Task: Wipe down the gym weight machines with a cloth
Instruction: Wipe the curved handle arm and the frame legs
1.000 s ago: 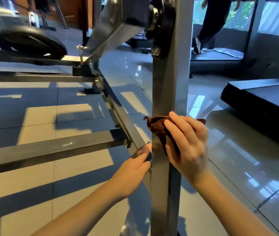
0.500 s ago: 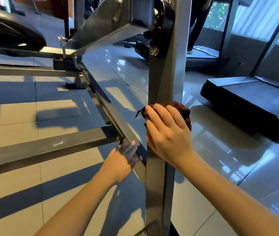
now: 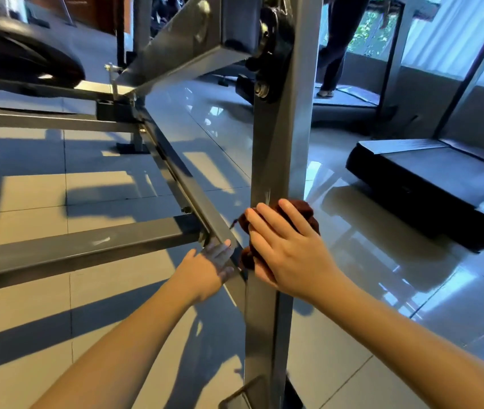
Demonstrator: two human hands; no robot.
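A grey steel upright post (image 3: 279,160) of the weight machine rises through the middle of the view. My right hand (image 3: 288,249) presses a dark brown cloth (image 3: 304,209) flat against the post, about halfway up. The cloth bunches out above and to the left of my fingers. My left hand (image 3: 208,270) rests on the slanted grey frame bar (image 3: 181,178) just left of the post, fingers curled over its edge. A horizontal crossbar (image 3: 72,249) joins that bar from the left.
A black weight plate (image 3: 25,57) sits on the machine at top left. A black pivot bolt assembly (image 3: 270,54) is high on the post. A treadmill deck (image 3: 429,172) lies at right; a person's legs (image 3: 335,45) stand on another treadmill behind. The tiled floor is glossy.
My right hand and the cloth slid up the post, then back down a little. My left hand shifted from the post's edge to the slanted bar.
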